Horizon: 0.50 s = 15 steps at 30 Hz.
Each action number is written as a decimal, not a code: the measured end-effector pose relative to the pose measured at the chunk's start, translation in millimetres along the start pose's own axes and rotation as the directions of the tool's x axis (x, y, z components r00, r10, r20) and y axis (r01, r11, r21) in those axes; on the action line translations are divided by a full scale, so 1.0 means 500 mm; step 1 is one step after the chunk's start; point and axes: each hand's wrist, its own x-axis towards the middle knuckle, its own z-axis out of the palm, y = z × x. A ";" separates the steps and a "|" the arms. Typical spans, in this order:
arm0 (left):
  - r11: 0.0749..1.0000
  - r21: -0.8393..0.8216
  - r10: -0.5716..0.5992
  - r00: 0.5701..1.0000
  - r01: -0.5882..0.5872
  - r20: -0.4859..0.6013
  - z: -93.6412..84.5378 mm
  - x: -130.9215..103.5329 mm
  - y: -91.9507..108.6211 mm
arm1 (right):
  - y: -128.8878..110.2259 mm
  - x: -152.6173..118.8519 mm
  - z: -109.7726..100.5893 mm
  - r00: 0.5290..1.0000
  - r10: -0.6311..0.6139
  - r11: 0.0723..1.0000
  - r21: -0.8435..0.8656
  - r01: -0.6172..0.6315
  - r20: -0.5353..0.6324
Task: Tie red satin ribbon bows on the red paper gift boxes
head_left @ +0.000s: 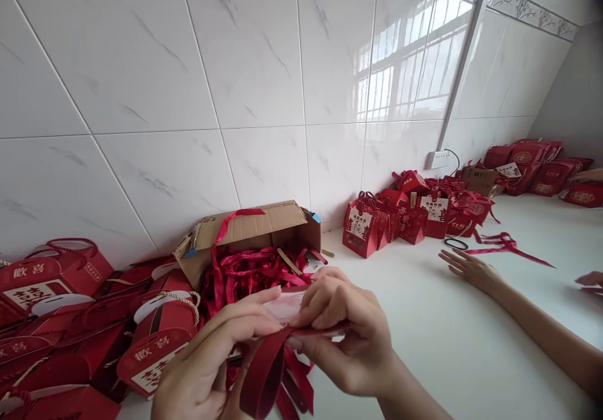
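In front of me, my left hand (221, 351) and my right hand (348, 332) close together around a small piece with a pale pink-and-white face (285, 306); my fingers hide most of its shape. A wide dark red ribbon (261, 376) hangs in a loop below my fingers, with more red strands beneath it. My right fingers and thumb pinch the ribbon at the piece's edge. My left fingers lie bent along the other side. Just behind is an open cardboard box (254, 219) filled with tangled red ribbons (249, 275).
Red gift boxes (155, 344) with rope handles are piled left. Small red gift bags (362, 228) line the wall, with more red packages (530, 162) farther right. Another person's hand (471, 272) reaches over the white counter (424, 326), near a black ring (455, 243) and loose ribbon (509, 247).
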 end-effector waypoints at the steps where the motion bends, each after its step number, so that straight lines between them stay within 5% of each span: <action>1: 1.000 0.021 -0.014 1.000 0.014 0.015 -0.005 0.001 -0.005 | 0.001 -0.001 -0.002 0.998 0.061 0.998 0.017 -0.061 0.021; 5: 0.986 0.150 -0.102 0.978 0.075 0.184 -0.026 0.015 -0.031 | 0.008 0.002 -0.011 0.925 0.354 0.928 0.069 -0.365 0.140; 7: 0.967 0.241 -0.151 0.948 0.083 0.280 -0.032 0.023 -0.046 | 0.021 0.005 -0.021 0.831 0.512 0.844 0.051 -0.534 0.219; 10: 0.922 0.377 -0.185 0.954 0.085 0.237 -0.035 0.030 -0.067 | 0.058 0.006 -0.053 0.666 0.683 0.709 -0.053 -0.703 0.300; 13: 0.892 0.437 -0.203 0.967 0.119 0.152 -0.041 0.031 -0.082 | 0.111 -0.001 -0.118 0.574 0.795 0.607 -0.279 -0.744 0.197; 15: 0.886 0.440 -0.229 0.964 0.148 0.135 -0.050 0.029 -0.089 | 0.143 -0.008 -0.173 0.546 0.838 0.496 -0.391 -0.775 -0.019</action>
